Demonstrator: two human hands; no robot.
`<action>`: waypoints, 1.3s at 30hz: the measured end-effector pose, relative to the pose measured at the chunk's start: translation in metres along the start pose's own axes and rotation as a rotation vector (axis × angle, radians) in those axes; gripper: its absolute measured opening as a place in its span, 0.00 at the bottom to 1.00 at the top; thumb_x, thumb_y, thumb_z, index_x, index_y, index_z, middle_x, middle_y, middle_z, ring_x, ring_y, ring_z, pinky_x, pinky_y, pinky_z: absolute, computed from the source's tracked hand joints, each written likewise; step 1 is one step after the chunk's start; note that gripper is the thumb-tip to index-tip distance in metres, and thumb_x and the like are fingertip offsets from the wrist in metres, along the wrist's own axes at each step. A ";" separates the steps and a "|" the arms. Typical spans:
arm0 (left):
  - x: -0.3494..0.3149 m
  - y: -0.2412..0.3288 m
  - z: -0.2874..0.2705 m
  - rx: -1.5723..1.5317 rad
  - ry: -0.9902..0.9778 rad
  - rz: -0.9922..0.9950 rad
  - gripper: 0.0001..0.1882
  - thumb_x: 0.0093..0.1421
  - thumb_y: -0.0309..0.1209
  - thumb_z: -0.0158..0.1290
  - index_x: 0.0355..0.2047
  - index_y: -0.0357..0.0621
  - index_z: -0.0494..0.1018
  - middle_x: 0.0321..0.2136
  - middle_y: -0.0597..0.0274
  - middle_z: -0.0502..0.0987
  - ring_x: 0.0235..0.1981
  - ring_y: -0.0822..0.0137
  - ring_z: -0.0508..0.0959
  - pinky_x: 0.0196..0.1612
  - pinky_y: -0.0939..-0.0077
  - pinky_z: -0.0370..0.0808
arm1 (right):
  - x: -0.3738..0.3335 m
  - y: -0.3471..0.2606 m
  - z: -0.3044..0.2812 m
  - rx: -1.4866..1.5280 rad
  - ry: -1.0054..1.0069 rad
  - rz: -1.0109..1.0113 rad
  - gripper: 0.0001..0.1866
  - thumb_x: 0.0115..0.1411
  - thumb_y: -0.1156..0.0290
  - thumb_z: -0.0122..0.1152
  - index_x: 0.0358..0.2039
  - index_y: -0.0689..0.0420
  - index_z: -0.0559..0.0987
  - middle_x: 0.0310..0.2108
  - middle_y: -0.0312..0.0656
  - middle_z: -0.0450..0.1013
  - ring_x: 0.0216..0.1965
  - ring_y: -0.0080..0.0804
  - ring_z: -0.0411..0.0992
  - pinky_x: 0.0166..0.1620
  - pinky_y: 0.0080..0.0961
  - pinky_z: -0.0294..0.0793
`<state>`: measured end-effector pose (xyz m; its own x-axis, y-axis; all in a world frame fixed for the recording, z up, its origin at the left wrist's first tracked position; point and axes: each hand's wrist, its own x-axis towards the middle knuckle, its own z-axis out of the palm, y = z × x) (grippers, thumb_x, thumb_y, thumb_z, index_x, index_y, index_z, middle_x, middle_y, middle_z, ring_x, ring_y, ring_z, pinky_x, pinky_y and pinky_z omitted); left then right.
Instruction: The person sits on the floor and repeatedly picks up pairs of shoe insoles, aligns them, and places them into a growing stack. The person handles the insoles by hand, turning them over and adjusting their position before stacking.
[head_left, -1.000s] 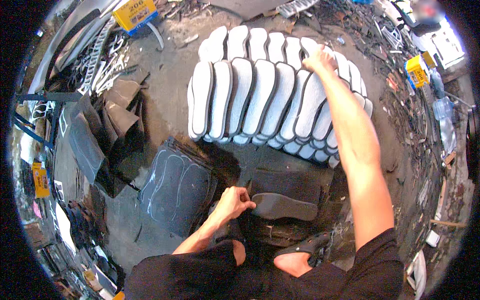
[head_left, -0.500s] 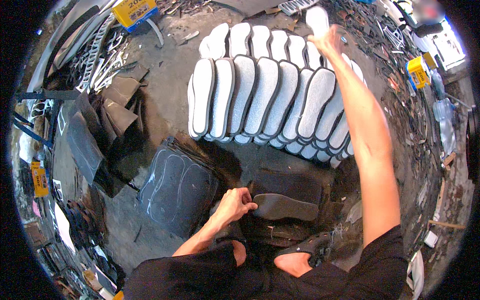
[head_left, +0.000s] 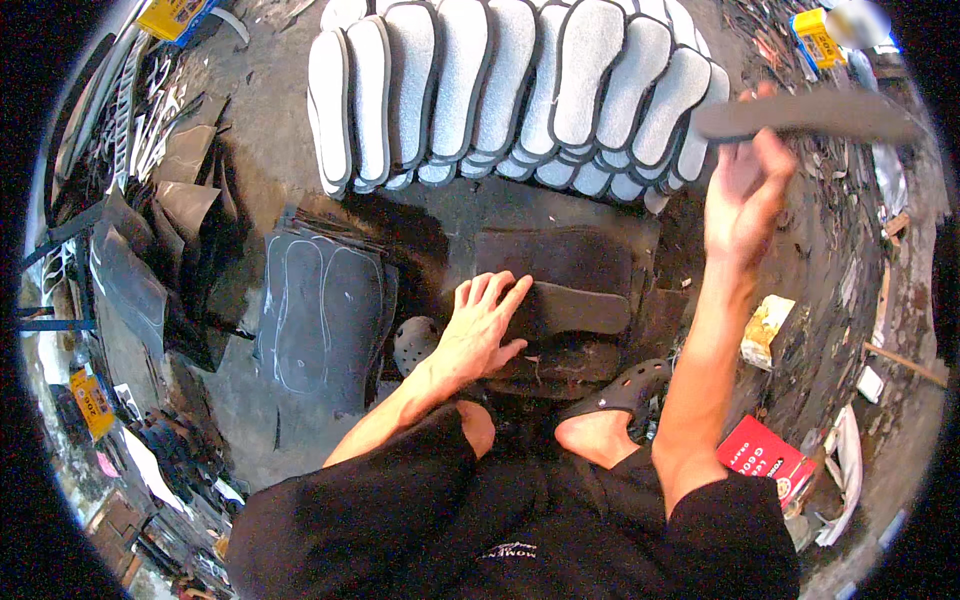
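In my raised right hand (head_left: 748,195) is a dark shoe sole (head_left: 810,115), gripped near one end and blurred by motion. My left hand (head_left: 485,325) has its fingers spread at the left end of another dark shoe sole (head_left: 580,306). That sole lies flat on a dark block (head_left: 575,358) between my feet; part of its left end is hidden by the hand. Beyond are overlapping rows of white-topped soles (head_left: 460,80) with dark edges, several layers deep.
Left of my feet stands a stack of dark sheets (head_left: 325,310) with sole outlines drawn in white. Dark offcuts (head_left: 150,270) lean farther left. A red box (head_left: 765,460) and a yellowish packet (head_left: 768,330) lie on the right, among scraps.
My right hand has drawn back from the far rows and holds a sole dark side showing. My left hand has gone from a pinch to spread fingers. The view has tipped nearer.
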<state>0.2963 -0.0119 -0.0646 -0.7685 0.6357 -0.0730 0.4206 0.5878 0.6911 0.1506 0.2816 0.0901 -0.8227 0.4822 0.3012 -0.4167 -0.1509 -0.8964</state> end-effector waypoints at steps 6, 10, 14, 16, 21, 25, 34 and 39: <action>-0.003 0.005 0.000 0.004 -0.097 0.020 0.57 0.48 0.41 0.76 0.76 0.45 0.60 0.66 0.46 0.65 0.68 0.40 0.63 0.71 0.42 0.61 | -0.110 -0.017 -0.105 -0.291 0.133 0.250 0.37 0.64 0.76 0.67 0.73 0.59 0.67 0.63 0.38 0.73 0.61 0.28 0.70 0.65 0.30 0.69; 0.012 -0.002 -0.018 -0.084 0.179 0.009 0.49 0.52 0.39 0.74 0.73 0.46 0.65 0.67 0.45 0.64 0.67 0.43 0.64 0.69 0.45 0.63 | -0.160 -0.047 -0.136 -0.302 0.184 0.425 0.40 0.61 0.80 0.70 0.73 0.59 0.66 0.61 0.40 0.72 0.59 0.29 0.71 0.61 0.28 0.72; 0.040 -0.026 -0.022 0.131 0.226 -0.054 0.38 0.56 0.28 0.68 0.68 0.48 0.70 0.65 0.48 0.66 0.66 0.42 0.64 0.68 0.45 0.64 | -0.202 -0.060 -0.135 -0.295 0.210 0.493 0.42 0.60 0.79 0.71 0.73 0.57 0.65 0.56 0.37 0.74 0.51 0.25 0.72 0.50 0.24 0.74; 0.043 -0.035 -0.019 0.111 0.156 -0.054 0.36 0.56 0.27 0.68 0.66 0.50 0.71 0.65 0.47 0.66 0.67 0.40 0.63 0.71 0.46 0.63 | -0.212 -0.060 -0.137 -0.278 0.235 0.496 0.42 0.59 0.79 0.72 0.73 0.56 0.65 0.54 0.36 0.74 0.48 0.25 0.72 0.48 0.23 0.74; 0.030 -0.043 -0.008 -0.026 0.358 0.193 0.15 0.41 0.21 0.67 0.32 0.50 0.85 0.45 0.59 0.77 0.51 0.50 0.74 0.54 0.54 0.75 | -0.210 -0.062 -0.152 -0.222 0.232 0.530 0.41 0.61 0.81 0.69 0.73 0.55 0.65 0.53 0.36 0.75 0.45 0.24 0.73 0.47 0.23 0.75; 0.027 -0.045 -0.012 0.019 0.333 0.257 0.18 0.40 0.21 0.66 0.33 0.53 0.84 0.41 0.60 0.73 0.44 0.53 0.73 0.47 0.60 0.72 | -0.210 -0.060 -0.154 -0.079 0.237 0.578 0.42 0.62 0.84 0.66 0.75 0.51 0.64 0.53 0.37 0.76 0.42 0.25 0.75 0.45 0.23 0.76; 0.031 -0.011 -0.021 -0.050 0.576 -0.088 0.31 0.59 0.27 0.69 0.63 0.50 0.75 0.52 0.48 0.75 0.49 0.50 0.77 0.56 0.59 0.77 | -0.213 -0.049 -0.128 -0.071 0.145 0.633 0.47 0.57 0.83 0.72 0.75 0.50 0.64 0.60 0.38 0.73 0.56 0.31 0.74 0.54 0.29 0.79; 0.006 0.033 -0.012 -1.262 0.161 -0.401 0.26 0.69 0.32 0.66 0.64 0.40 0.72 0.50 0.58 0.81 0.42 0.69 0.81 0.48 0.71 0.80 | -0.246 -0.009 -0.069 -0.181 -0.045 0.709 0.43 0.57 0.84 0.71 0.74 0.55 0.67 0.65 0.36 0.71 0.64 0.30 0.70 0.68 0.31 0.67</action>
<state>0.2996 0.0052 -0.0337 -0.8179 0.4117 -0.4018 -0.5112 -0.1996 0.8360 0.3834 0.2240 0.0019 -0.8876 0.2849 -0.3619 0.2892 -0.2668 -0.9194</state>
